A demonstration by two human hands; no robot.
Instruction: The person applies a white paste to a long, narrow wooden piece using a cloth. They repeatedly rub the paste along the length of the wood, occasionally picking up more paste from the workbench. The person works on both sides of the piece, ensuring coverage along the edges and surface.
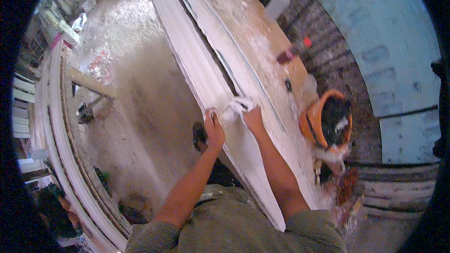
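A long white strip [187, 51], ribbed lengthwise like a plaster moulding, runs away from me on the workbench. My right hand [253, 119] is closed on a wet white stringy wad [240, 105], which lies over the strip near its right edge. At the strip's left edge is my left hand [215, 129], with its fingers curled in. What those fingers hold, if anything, is hidden. A second white strip [220, 33] lies alongside to the right, with a dark gap between the two.
On the right an orange bucket [311, 119] with a dark inside stands by the bench. A bottle with a red cap [293, 52] lies farther off. More long white mouldings [58, 98] stretch along the left. The floor [136, 79] between is splashed with white. Pale blue panels [398, 65] are at far right.
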